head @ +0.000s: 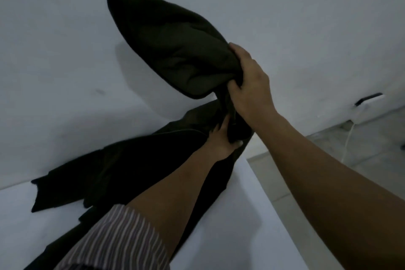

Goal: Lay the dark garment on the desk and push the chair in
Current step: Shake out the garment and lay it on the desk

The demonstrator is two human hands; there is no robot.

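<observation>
The dark garment (122,173) lies spread over the white desk (230,226), with its body running from the near left toward the far right corner. Its hood (171,50) is lifted in the air against the wall. My right hand (249,85) grips the cloth at the base of the hood. Lower down, my left hand (221,140) holds the garment near the collar, its fingers pressed into the dark fabric. The chair is out of view.
A pale wall (54,61) rises right behind the desk. The desk's right edge drops to a tiled floor (350,155). A white socket with a dark plug (370,98) and a white cable (348,140) sit low on the wall at the right.
</observation>
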